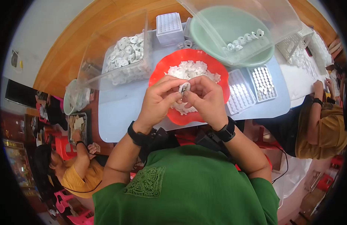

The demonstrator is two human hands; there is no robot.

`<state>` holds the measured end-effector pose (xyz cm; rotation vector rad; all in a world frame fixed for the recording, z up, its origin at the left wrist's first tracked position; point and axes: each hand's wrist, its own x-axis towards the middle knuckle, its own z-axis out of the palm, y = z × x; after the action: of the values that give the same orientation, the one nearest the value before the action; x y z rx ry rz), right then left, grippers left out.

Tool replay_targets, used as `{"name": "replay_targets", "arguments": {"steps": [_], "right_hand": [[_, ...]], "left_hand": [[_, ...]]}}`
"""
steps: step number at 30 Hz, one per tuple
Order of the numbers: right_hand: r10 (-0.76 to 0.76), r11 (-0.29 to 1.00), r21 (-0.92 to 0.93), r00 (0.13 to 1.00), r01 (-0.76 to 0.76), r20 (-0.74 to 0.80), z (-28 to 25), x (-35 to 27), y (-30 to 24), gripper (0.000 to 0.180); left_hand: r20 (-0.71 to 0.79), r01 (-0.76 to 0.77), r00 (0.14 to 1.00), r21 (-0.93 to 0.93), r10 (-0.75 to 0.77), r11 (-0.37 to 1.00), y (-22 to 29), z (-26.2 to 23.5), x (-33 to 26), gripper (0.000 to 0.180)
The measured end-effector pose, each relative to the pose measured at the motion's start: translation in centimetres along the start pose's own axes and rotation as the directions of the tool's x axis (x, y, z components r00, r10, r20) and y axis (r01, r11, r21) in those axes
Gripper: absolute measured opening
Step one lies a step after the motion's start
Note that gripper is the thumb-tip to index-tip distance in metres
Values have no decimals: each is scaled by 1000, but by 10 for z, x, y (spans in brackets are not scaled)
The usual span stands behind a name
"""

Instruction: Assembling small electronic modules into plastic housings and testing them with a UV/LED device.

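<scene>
Between my two hands I hold a small round white plastic part (184,87) with a dark spot in its middle. My left hand (159,98) pinches its left side with thumb and fingers. From the right, the thumb and fingers of my right hand (206,98) grip the same part. Both hands are above a red basin (214,67) with a wavy rim, which holds a heap of small white pieces (192,69). My fingers partly cover the part, so its exact kind does not show.
A clear bin (100,80) of round white parts stands at the left. Behind are a stack of white trays (169,28) and a green basin (203,28) with a clear bin leaning on it. Two trays of metal discs (262,83) lie right. People sit at both sides.
</scene>
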<state>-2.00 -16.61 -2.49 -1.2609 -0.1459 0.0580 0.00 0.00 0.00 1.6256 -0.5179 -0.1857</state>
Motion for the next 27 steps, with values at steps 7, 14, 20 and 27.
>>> {"name": "replay_targets", "arguments": {"steps": [7, 14, 20, 27], "right_hand": [[-53, 983, -177, 998, 45, -42, 2, -1, -5, 13], [-43, 998, -43, 999, 42, -18, -5, -5, -7, 10], [-296, 885, -379, 955, 269, -14, -10, -6, 5, 17], [-662, 249, -809, 703, 532, 258, -15, -6, -2, 27]], "left_hand": [[48, -60, 997, 80, 56, 995, 1, -2, 0, 32], [78, -22, 997, 21, 20, 1000, 4, -1, 2, 31], [95, -42, 995, 60, 36, 997, 5, 2, 1, 31], [93, 4, 996, 86, -12, 996, 10, 6, 1, 30]]}}
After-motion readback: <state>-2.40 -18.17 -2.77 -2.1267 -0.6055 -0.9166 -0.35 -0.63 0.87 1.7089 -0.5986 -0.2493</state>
